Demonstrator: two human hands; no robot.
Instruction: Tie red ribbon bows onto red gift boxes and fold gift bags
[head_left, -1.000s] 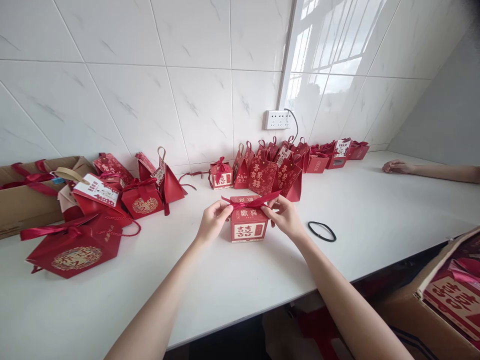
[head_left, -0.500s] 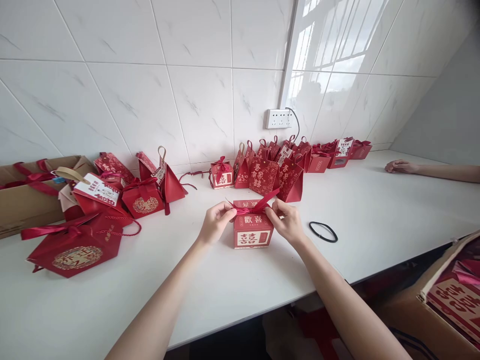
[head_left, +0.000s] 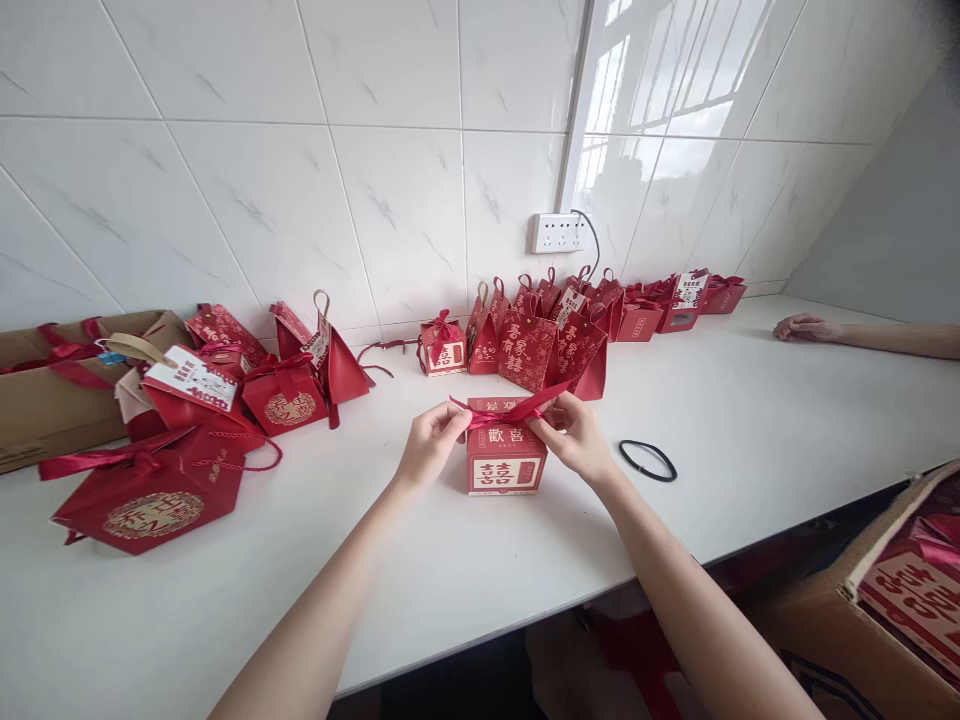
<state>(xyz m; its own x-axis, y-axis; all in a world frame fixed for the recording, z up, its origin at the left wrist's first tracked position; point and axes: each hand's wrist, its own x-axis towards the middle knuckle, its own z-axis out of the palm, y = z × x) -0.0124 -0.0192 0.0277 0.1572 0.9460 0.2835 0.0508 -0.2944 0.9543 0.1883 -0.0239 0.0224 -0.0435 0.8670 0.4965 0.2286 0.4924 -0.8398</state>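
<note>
Left hand (head_left: 436,440), right hand (head_left: 576,442): pinching ribbon (head_left: 504,419) | gift box (head_left: 506,472): contents hidden | carton (head_left: 816,625): printed package (head_left: 916,600) inside

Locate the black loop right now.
In the head view, the black loop lies on the white table, to the right of the right hand, which pinches a red ribbon.

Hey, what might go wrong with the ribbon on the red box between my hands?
The ribbon may slip loose, since the left hand and right hand seem to hold it only in a pinch. An uneven pull could also drag or tilt the red box, which stands on the white table with both hands near its top.
</note>
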